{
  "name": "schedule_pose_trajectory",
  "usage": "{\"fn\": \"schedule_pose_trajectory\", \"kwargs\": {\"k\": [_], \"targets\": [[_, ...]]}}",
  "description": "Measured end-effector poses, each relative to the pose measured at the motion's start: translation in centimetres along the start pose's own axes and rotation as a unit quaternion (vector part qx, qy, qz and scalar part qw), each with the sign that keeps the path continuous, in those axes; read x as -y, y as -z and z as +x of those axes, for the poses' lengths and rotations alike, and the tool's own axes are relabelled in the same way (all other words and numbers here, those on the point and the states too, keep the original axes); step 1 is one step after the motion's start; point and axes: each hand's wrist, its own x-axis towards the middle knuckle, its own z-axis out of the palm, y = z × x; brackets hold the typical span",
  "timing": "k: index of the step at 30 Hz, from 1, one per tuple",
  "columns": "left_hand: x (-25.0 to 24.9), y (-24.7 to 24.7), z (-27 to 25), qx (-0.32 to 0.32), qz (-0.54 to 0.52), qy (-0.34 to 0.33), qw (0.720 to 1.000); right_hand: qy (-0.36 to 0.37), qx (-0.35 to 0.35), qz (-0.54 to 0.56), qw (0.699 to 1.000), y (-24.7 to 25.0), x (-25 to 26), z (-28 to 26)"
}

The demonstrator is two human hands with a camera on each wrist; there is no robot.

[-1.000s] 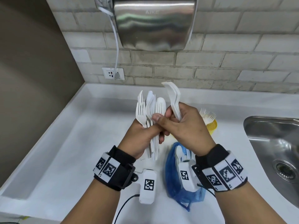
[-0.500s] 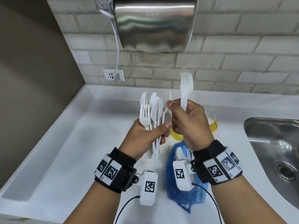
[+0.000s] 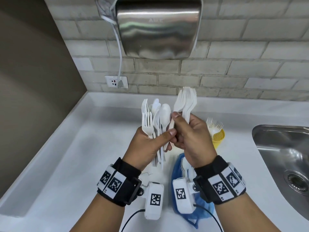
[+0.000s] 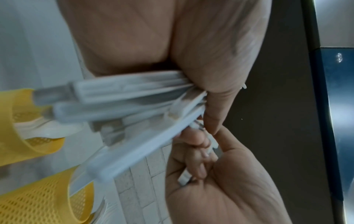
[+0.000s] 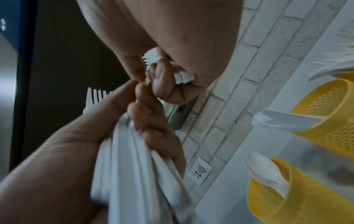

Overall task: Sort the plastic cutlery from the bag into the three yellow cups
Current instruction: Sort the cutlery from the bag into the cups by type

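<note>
left to right: your left hand [image 3: 147,144] clenches the mixed cutlery bundle [image 3: 154,121] above the counter; your right hand [image 3: 192,138] grips a fan of forks [image 3: 186,101], perhaps pinching another piece. far right, the yellow cup [image 3: 218,137] holds forks. tugging now could spill loosely held pieces.

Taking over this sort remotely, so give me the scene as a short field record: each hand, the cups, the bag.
left hand: grips a mixed bunch of white forks, spoons and knives, heads up
right hand: holds a few forks, thumb at the bunch
yellow cups: three show in the right wrist view; spoon cup, knife cup, fork cup
blue bag: lies on the white counter under the wrists, cutlery showing inside
sink: to the right
</note>
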Motion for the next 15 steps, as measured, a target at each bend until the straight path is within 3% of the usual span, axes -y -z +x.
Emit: {"fn": "schedule_pose_trajectory", "kwargs": {"k": [4,10,15], "targets": [[0.2,0.0,-0.3,-0.013,-0.007,0.021,1.0,-0.005,-0.008,0.038,0.999,0.5,0.3,0.6],[-0.3,-0.4,-0.1,0.023,-0.005,0.015,1.0,-0.016,0.007,0.029,0.999,-0.2,-0.2,0.4],[-0.3,-0.3,-0.4,0.019,0.016,0.032,0.999,0.035,-0.017,0.041,0.998,0.6,0.5,1.5]]}}
